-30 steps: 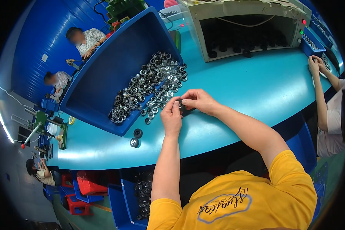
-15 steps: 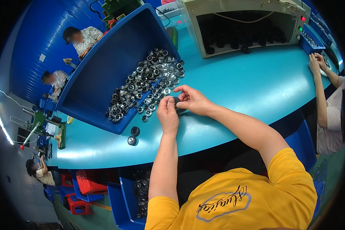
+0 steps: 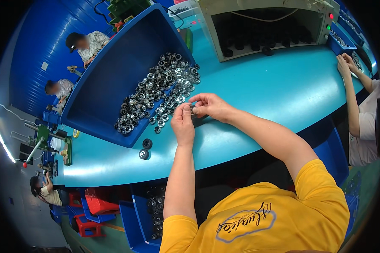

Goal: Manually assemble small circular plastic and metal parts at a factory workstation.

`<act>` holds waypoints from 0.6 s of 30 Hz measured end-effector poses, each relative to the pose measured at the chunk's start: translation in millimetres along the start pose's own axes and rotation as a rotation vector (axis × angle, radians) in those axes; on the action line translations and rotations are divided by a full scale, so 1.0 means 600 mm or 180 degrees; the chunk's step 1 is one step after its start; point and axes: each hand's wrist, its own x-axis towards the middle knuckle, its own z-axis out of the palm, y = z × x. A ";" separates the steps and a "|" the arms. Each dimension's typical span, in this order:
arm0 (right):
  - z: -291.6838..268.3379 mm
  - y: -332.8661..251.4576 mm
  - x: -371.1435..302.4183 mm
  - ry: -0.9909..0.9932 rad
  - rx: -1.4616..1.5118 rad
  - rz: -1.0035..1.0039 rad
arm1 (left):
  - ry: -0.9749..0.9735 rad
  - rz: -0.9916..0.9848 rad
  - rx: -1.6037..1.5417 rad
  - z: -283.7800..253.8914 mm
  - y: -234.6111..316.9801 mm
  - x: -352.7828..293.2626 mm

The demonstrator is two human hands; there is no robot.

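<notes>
My left hand [image 3: 183,125] and my right hand [image 3: 213,107] meet over the turquoise table, fingertips pinched around one small wheel [image 3: 193,109]. It has a black tyre, and fingers cover most of it; a bit of shiny hub seems to show between them. Just beyond my hands lies a heap of shiny silver-and-black wheel hubs [image 3: 154,90], spilling over the low lip of a tilted blue bin [image 3: 101,90]. Two black wheels stand to the left of my left forearm: one dark-faced wheel [image 3: 147,143], and nearer me one wheel with a silver centre [image 3: 144,154].
A pale box-shaped machine [image 3: 266,6] with an open front holds black tyres [image 3: 267,51] at the back. Below the table edge sits a blue crate [image 3: 133,219] of dark wheels. A co-worker's hands [image 3: 346,63] are at the far right; other people sit at left.
My fingers have shifted around the wheel, and its black tyre is now less exposed. Both hands stay together in almost the same place. The view has moved slightly.
</notes>
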 end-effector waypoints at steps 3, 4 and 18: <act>-0.013 0.007 0.001 0.0106 0.0500 0.0070 | -0.0306 -0.0216 -0.0308 0.010 0.029 -0.003; -0.017 0.006 0.001 0.0139 0.0540 0.0070 | -0.0356 0.0069 -0.0475 0.031 0.040 -0.007; -0.022 0.002 0.003 -0.0188 0.1037 0.0371 | -0.0565 0.0181 0.0076 0.018 0.029 -0.005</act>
